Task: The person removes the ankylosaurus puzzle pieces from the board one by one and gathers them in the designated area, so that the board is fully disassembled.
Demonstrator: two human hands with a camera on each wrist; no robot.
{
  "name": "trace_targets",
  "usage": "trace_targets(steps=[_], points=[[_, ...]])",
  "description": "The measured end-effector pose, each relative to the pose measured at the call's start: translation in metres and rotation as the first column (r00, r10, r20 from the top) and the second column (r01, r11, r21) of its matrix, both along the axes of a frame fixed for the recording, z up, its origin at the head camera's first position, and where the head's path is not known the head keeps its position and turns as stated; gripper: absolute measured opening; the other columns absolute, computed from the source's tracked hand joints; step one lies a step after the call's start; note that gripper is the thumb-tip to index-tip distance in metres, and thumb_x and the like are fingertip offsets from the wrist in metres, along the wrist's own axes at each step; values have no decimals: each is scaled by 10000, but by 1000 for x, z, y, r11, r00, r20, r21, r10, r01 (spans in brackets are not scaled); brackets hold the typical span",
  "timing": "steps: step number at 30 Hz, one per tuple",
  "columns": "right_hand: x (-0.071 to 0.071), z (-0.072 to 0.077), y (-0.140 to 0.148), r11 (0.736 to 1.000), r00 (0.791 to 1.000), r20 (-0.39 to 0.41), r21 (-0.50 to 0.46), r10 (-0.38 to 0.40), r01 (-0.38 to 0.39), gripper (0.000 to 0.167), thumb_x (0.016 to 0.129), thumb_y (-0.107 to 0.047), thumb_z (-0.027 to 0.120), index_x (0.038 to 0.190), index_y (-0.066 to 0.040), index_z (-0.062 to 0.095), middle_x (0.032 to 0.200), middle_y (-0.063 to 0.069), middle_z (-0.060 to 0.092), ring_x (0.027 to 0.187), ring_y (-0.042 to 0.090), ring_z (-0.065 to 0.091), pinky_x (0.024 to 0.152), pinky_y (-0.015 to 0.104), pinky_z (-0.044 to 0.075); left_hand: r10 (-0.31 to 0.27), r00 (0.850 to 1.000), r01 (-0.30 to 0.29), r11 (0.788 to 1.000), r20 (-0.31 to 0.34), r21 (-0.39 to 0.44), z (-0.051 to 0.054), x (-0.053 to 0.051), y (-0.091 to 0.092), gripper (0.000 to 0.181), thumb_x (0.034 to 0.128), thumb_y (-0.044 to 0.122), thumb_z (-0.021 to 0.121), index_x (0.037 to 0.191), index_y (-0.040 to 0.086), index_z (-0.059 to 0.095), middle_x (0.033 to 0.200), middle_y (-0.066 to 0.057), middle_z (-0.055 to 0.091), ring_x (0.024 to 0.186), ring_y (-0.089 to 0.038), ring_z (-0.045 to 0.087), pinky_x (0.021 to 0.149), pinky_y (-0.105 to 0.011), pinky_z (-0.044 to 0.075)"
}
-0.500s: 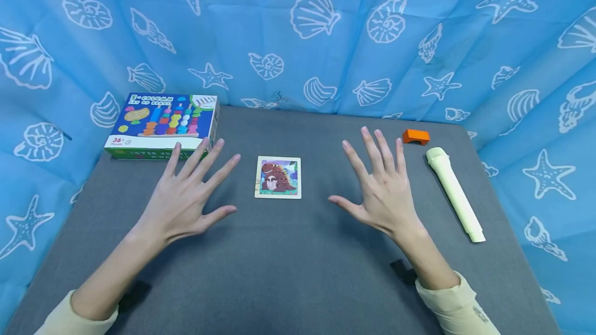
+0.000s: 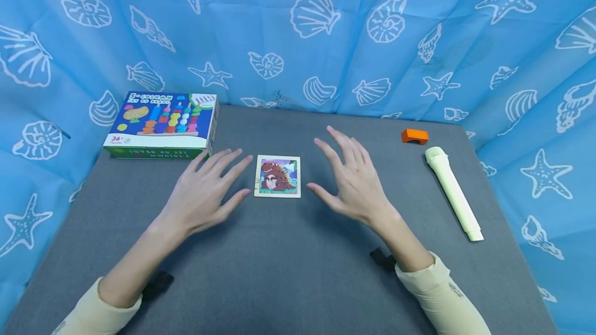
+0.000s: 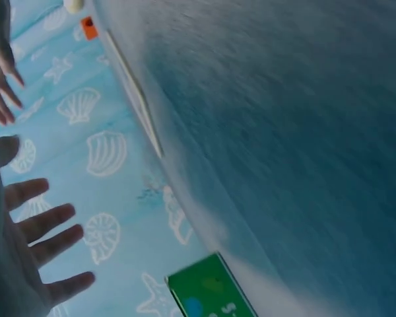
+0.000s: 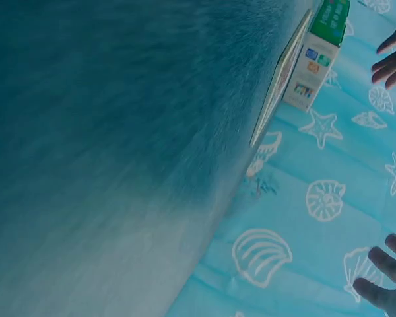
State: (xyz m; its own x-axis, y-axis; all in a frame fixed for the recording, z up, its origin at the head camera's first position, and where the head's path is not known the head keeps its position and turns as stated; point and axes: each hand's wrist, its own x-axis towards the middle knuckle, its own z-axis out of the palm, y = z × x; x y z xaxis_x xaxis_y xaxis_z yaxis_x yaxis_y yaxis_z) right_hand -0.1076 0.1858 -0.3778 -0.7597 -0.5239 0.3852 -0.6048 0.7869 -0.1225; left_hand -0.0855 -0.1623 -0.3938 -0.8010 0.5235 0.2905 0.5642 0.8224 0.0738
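Note:
A small square picture puzzle (image 2: 278,177) with a brown dinosaur in a pale frame lies flat on the grey table. To its left hovers my left hand (image 2: 200,195), fingers spread, thumb and index tips close to the frame's left edge. On the other side my right hand (image 2: 356,182) hangs over the table with fingers apart, its thumb tip near the frame's right edge. Neither hand holds anything. In the left wrist view the puzzle (image 3: 133,92) shows as a thin edge between the left hand (image 3: 26,244) and the table; the right wrist view shows its edge too.
A bead-set box (image 2: 163,125) stands at the back left, just beyond my left fingertips. An orange arch block (image 2: 415,136) and a pale-yellow microphone-shaped stick (image 2: 453,193) lie on the right. Behind the table (image 2: 279,273) hangs a blue curtain (image 2: 298,61) with shells.
Both hands have moved inward toward the puzzle, the left to the right and the right to the left. Their fingers are less widely spread. The puzzle has stayed in place.

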Motion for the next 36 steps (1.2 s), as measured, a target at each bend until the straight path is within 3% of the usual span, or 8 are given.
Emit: trace_targets(steps=[6, 11, 14, 17, 23, 25, 29, 36], points=[[-15, -2, -20, 994, 982, 176, -89, 76, -61, 839, 957, -458, 804, 1641, -143, 435, 1691, 170, 441, 1506, 378, 494, 1187, 625, 473, 23, 987, -16, 999, 160, -48, -1, -3, 13, 671, 1030, 480, 721, 1600, 170, 551, 1659, -150, 539, 1528, -386, 527, 1236, -705, 409], [-29, -7, -35, 976, 931, 331, -199, 155, -92, 741, 992, -402, 784, 1607, -124, 477, 1603, 131, 533, 1473, 326, 529, 1192, 591, 498, 39, 961, -16, 996, 273, -88, -3, -4, 21, 661, 1037, 485, 716, 1587, 149, 571, 1664, -153, 534, 1540, -388, 516, 1240, -699, 409], [-39, -10, -43, 958, 877, 435, -272, 205, -88, 684, 1014, -350, 769, 1589, -102, 492, 1566, 141, 569, 1428, 335, 572, 1170, 576, 522, 45, 939, -10, 995, 341, -101, -5, -6, 26, 665, 1046, 491, 702, 1593, 139, 563, 1678, -159, 516, 1553, -393, 501, 1240, -697, 411], [-51, -14, -52, 938, 799, 542, -339, 261, -77, 615, 1025, -277, 766, 1547, -58, 526, 1467, 169, 641, 1325, 341, 652, 1110, 554, 570, 47, 908, -1, 994, 416, -110, -4, -8, 31, 677, 1059, 487, 681, 1612, 126, 535, 1701, -168, 482, 1569, -404, 477, 1238, -700, 410], [-73, -23, -68, 917, 652, 674, -389, 348, -87, 468, 1052, -213, 730, 1451, -3, 604, 1252, 158, 736, 1179, 298, 730, 1038, 478, 625, 80, 804, 5, 990, 590, -141, -4, -12, 41, 743, 1091, 495, 615, 1704, 152, 374, 1792, -181, 304, 1635, -443, 352, 1247, -732, 371], [-81, -27, -73, 925, 631, 697, -368, 340, -92, 441, 1060, -220, 719, 1435, -10, 621, 1237, 151, 743, 1162, 284, 737, 1038, 456, 625, 87, 773, 5, 990, 629, -143, -5, -14, 44, 759, 1100, 490, 599, 1724, 158, 321, 1809, -189, 249, 1646, -456, 319, 1249, -740, 359], [-96, -33, -82, 948, 611, 734, -304, 296, -94, 388, 1073, -197, 690, 1405, 0, 647, 1204, 162, 759, 1114, 273, 746, 1006, 422, 619, 94, 736, 2, 990, 670, -140, -6, -17, 48, 764, 1111, 478, 580, 1737, 163, 276, 1826, -194, 180, 1661, -463, 277, 1256, -746, 340], [-115, -37, -93, 968, 569, 787, -243, 237, -67, 302, 1050, -128, 709, 1311, 24, 710, 1031, 124, 743, 925, 180, 701, 845, 263, 572, 108, 718, -23, 991, 687, -132, -10, -19, 51, 772, 1106, 478, 590, 1741, 183, 266, 1843, -171, 109, 1680, -457, 221, 1262, -746, 331]])
